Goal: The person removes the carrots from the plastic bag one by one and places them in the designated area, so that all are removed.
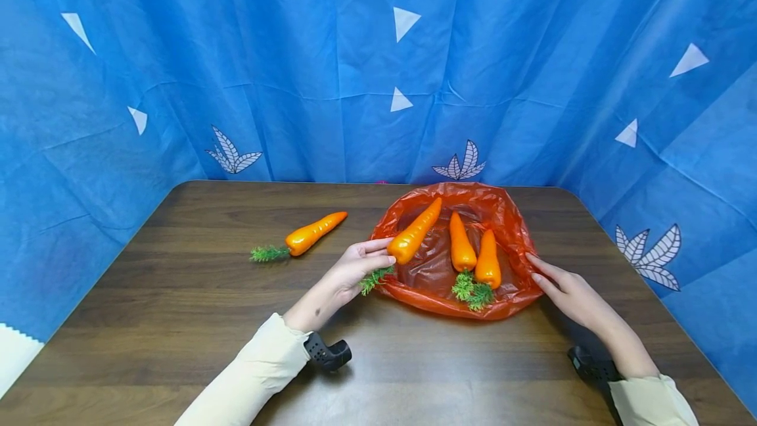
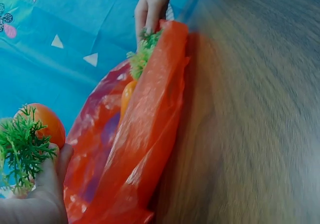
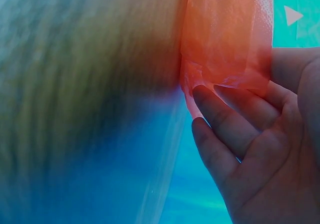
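Two snags look possible: green leaves on the glossy orange carrot may catch the thin red plastic bag, or a slack grip may drop its rim. Your left hand pinches this carrot at the bag's left side; apart, your right hand lightly pinches the rim, toward the brown wooden table's far right corner.

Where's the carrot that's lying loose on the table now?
In the head view, the loose carrot lies on the table, left of the red bag, just beyond and left of the left hand.
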Motion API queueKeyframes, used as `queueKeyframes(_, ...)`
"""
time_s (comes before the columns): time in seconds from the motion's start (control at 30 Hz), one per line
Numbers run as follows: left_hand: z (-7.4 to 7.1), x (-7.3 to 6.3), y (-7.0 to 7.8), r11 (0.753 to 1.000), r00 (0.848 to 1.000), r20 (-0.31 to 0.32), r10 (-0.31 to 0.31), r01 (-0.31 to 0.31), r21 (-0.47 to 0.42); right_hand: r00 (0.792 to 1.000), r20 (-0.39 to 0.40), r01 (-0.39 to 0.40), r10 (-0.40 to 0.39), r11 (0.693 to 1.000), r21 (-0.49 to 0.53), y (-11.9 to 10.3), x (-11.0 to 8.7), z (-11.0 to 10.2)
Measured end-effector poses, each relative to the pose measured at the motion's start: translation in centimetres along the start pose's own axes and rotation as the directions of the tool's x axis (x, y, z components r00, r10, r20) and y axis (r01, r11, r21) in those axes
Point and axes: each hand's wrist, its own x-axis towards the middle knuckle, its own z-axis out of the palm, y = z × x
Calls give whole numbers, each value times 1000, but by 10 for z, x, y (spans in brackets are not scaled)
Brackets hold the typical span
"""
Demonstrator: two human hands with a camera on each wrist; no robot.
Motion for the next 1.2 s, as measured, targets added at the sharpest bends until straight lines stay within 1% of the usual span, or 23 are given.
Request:
queueKeyframes(0.13,-11,-8,7,998,1000,-5,19,-18,56,1000,-3,0,0,1000,-4,0,-1,0)
queueKeyframes(0.23,-21,-16,12,995,999,-3,43,-43,85,1000,0,0,0,1000,0,0,-1,0)
queueKeyframes(0.37,-36,-27,19,993,997,-30,74,-71,98,1000,1,1,-1,1000,1,0,-1,0)
queueKeyframes(0.47,-47,-33,23,991,995,-58,86,-79,105,1000,0,3,-3,1000,-2,0,0,0)
queueKeyframes(0.57,-57,-39,26,989,993,-72,95,-85,121,1000,-1,3,-3,1000,-4,1,0,0)
queueKeyframes(0.7,-72,-46,26,982,991,-70,111,-99,158,1000,0,1,-1,1000,-9,2,0,1)
queueKeyframes(0.83,-86,-53,23,976,991,-75,109,-93,195,1000,1,-2,2,1000,-6,2,0,1)
queueKeyframes(1.0,-101,-60,19,965,989,-98,108,-81,250,1000,8,-8,8,1000,-1,1,0,1)
queueKeyframes(1.13,-109,-63,17,944,987,-106,122,-82,321,1000,8,-11,11,1000,0,1,0,1)
queueKeyframes(1.2,-113,-63,17,926,986,-102,134,-88,368,1000,7,-9,9,1000,1,1,0,1)
